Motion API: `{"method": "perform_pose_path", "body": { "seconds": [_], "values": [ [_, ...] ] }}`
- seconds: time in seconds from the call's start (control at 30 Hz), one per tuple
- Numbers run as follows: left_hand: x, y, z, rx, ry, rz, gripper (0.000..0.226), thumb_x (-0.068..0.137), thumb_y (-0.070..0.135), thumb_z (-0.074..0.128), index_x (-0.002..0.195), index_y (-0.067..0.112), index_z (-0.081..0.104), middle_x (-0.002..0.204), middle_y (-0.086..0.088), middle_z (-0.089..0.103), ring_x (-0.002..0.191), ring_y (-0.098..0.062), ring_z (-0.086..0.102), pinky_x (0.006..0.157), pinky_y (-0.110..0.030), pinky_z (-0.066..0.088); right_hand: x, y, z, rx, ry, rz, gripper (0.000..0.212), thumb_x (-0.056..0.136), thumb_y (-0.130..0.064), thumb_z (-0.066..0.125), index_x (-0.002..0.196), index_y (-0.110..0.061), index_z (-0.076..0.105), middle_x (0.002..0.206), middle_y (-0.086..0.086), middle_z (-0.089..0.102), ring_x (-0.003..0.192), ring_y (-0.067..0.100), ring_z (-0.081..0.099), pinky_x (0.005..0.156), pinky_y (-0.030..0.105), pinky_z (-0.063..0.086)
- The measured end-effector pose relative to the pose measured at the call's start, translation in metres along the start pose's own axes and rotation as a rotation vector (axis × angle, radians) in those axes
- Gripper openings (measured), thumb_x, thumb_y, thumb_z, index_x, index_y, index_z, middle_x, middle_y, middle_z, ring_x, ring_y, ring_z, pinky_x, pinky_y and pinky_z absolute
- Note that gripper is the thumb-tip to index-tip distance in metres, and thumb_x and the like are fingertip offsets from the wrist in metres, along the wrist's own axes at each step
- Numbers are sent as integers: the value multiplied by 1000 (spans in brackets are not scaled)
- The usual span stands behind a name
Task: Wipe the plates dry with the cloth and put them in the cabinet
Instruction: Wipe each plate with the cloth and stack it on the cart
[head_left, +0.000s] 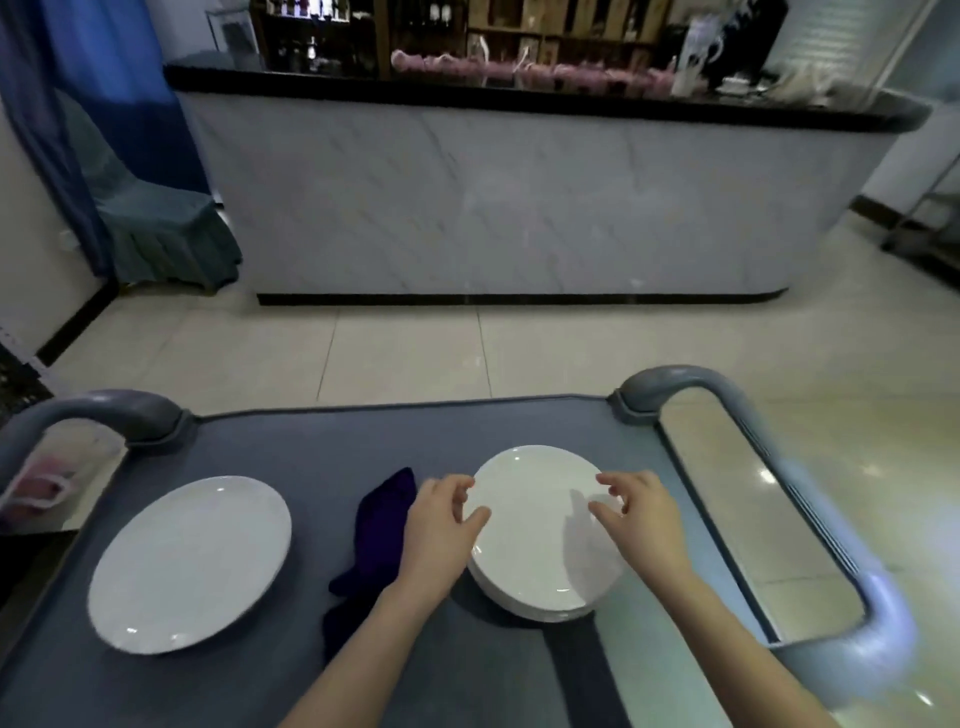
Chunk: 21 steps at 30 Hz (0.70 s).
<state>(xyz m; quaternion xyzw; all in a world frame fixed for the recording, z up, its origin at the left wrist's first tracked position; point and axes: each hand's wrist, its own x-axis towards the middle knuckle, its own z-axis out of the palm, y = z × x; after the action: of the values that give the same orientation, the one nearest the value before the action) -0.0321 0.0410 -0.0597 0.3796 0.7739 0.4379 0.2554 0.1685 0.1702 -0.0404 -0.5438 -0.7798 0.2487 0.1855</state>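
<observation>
Where the grey cart top (363, 441) fills the lower frame, items stand as follows.

- Stack of white plates (535, 535): lower centre, right of middle, on the cart top.
- Single white plate (192, 564): lower left, well apart from the stack.
- Dark cloth (379, 525): crumpled, between the two, just beside the stack's left edge.
- Left hand (439, 540): at the stack's left rim, thumb over the top plate, fingers curled at the edge; whether it grasps the rim cannot be told.
- Right hand (649, 525): above the stack's right side, fingers loosely curled, released, grasping nothing, its shadow on the top plate.
- Grey cart handle (883, 629): lower right edge.
- Pale marbled counter (519, 197): upper frame, beyond a tiled floor (405, 343).
</observation>
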Motion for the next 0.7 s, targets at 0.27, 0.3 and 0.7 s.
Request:
{"method": "perform_pose_path", "body": {
  "seconds": [0.27,0.3,0.7],
  "values": [
    [-2,-7,13,119,-50,-66,48,86,13,70,131,20,55,111,4,44,89,-4,54,81,-18,40,-3,26,0,50,-108,126,52,81,-12,79,131,-8,62,113,6,53,113,27,55,88,23,38],
    [-2,-7,13,121,-49,-75,47,86,12,69,130,20,56,111,4,45,88,-4,54,80,-18,41,-3,27,0,57,-107,134,53,81,-12,79,131,-8,61,111,5,53,113,27,55,89,24,39],
    [-5,-7,9,-9,50,-116,39,81,4,70,114,24,63,100,4,65,85,-8,63,80,-28,55,4,24,2,252,-72,257,42,79,-8,77,121,-12,69,98,5,68,88,23,62,76,31,46]
  ]
}}
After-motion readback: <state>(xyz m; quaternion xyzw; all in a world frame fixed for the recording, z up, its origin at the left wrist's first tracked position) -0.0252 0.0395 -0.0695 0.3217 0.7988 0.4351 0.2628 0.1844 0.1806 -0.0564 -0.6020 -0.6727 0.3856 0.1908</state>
